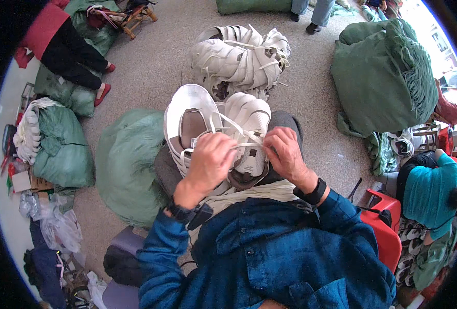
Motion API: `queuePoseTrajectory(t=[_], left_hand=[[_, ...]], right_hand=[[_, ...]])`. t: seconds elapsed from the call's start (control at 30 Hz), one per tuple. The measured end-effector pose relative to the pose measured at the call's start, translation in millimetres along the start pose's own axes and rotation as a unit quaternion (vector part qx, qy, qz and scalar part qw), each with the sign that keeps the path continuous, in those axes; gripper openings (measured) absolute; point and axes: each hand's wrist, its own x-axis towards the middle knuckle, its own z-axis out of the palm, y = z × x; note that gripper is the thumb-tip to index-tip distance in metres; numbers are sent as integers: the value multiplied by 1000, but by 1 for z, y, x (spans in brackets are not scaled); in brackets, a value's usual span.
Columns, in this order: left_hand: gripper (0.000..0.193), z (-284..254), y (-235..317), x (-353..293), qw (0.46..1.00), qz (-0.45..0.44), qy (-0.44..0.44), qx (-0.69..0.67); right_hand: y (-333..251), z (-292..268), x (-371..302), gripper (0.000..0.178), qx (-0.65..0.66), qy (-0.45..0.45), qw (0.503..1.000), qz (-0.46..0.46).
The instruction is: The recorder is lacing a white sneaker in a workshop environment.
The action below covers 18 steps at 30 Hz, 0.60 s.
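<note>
On my lap lies a pale white shoe upper (249, 112), its toe pointing away from me. A white shoelace (248, 144) stretches across its eyelet rows between my hands. My left hand (210, 157) is closed on the lace at the left side, thumb and fingers pinched. At the right side, the fingers of my right hand (286, 153) are also pinched on the lace. Beside the upper, to the left, stand nested white shoe uppers (173, 110) with brown lining. White laces (233, 198) lie bundled across my lap, partly under the upper.
Ahead on the floor is a heap of white shoe uppers (238, 62). Green sacks stand at my left (128, 159) and at the far right (377, 77). A red chair (385, 226) is by my right side. A person in teal (429, 190) sits beyond it; another person (66, 46) bends at far left.
</note>
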Motion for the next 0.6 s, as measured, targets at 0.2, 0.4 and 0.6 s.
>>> queuePoseTrajectory(t=[0.2,0.4,0.6], left_hand=[[27,42,6,19,994,81,11,74],[21,57,3,30,987,125,-17,99],[17,55,2,27,989,121,26,76]], right_hand=[[-12,-17,-17,15,17,-99,994,42],[-22,-22,-29,17,225,-110,933,259],[-11,-24,-25,23,517,-145,727,427]])
